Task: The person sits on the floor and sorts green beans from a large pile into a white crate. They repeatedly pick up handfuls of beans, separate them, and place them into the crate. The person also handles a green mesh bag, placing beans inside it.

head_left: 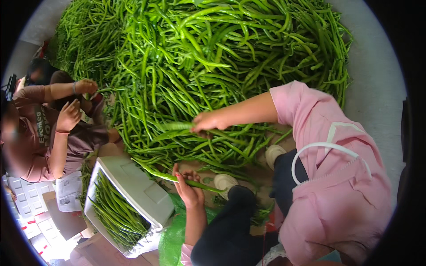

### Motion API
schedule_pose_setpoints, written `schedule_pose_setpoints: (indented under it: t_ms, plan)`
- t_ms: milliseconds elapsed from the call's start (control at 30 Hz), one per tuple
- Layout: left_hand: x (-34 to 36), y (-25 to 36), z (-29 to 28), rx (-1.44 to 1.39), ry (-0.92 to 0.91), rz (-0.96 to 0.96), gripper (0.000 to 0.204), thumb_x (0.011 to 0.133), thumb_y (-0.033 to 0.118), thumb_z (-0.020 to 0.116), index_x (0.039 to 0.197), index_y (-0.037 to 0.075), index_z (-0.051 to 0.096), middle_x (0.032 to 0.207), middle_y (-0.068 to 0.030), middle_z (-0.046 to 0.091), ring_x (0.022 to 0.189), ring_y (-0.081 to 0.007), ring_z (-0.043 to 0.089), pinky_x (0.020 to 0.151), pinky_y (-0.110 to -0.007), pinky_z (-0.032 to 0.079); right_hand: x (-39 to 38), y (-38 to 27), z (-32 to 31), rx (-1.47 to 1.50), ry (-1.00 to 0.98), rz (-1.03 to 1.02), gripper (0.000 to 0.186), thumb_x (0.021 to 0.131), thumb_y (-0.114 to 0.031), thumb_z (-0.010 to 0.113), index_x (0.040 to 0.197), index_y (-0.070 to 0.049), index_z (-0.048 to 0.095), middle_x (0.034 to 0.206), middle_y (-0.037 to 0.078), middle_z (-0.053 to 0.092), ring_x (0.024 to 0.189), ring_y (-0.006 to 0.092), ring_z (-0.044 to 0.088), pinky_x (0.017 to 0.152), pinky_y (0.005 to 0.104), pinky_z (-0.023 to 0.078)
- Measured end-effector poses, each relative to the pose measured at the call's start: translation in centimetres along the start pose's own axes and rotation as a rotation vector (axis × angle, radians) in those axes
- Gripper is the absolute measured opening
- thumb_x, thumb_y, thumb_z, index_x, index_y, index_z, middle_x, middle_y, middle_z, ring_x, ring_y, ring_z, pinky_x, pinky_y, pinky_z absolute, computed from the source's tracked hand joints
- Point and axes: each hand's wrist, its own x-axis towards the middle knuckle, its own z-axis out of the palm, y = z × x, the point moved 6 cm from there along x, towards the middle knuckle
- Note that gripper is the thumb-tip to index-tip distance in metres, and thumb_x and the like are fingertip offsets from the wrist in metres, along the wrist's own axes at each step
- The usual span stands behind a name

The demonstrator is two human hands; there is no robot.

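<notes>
Long green chili peppers [213, 48] lie in a huge heap across the top and middle. My left hand [190, 189], palm up near the lower centre, holds one long chili pepper [156, 172] across its fingers. Above it and to the right, my right hand [208, 122] reaches over the near part of the heap, its fingers closed round a chili pepper [176, 126] that is smeared by motion. Its fingertips are partly hidden. Loose peppers lie under and around both hands, down to my shoes [226, 182].
A white foam box [151, 193], holding lined-up peppers, stands tilted left of my left hand. Green sheeting [171, 241] lies beside it. At the left sits a co-worker in a brown shirt [31, 133], both hands raised near the heap. Cardboard [64, 219] lies behind the box.
</notes>
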Motion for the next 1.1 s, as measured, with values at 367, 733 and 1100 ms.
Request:
schedule_pose_setpoints:
  t_ms: [367,733,1100]
  plan:
    - [0.3,-2.5,1.8,0.017,-0.068,-0.103,0.044,0.091,0.033,0.042,0.128,0.012,0.033,0.109,-0.011,0.049,0.102,-0.0226,0.047,0.09,-0.035,0.037,-1.1,-2.4,-1.2,0.844,-0.241,-0.185,0.025,0.091,-0.022,0.041,0.106,-0.004,0.05,0.086,0.011,0.059,0.077,0.021,0.06,0.07,0.0328,0.052]
    - [-1.0,-6.5,1.4,-0.12,-0.128,-0.302,0.026,0.091,0.02,0.045,0.116,0.016,0.041,0.078,-0.0013,0.044,0.061,-0.0114,0.04,0.058,-0.025,0.036,1.3,2.7,-1.9,-0.653,0.485,-0.48,0.028,0.084,-0.022,0.053,0.102,-0.001,0.052,0.09,0.016,0.055,0.084,0.0272,0.055,0.075,0.0352,0.044]
    - [-1.2,-4.9,-1.3,-0.163,0.061,-0.264,0.024,0.088,0.014,0.048,0.112,0.012,0.045,0.066,0.0018,0.033,0.055,-0.0089,0.032,0.051,-0.023,0.031,-2.2,-2.8,-0.7,-1.616,0.562,-1.211,0.007,0.071,-0.018,0.053,0.077,-0.014,0.056,0.081,-0.002,0.052,0.09,0.0182,0.047,0.073,0.031,0.038]
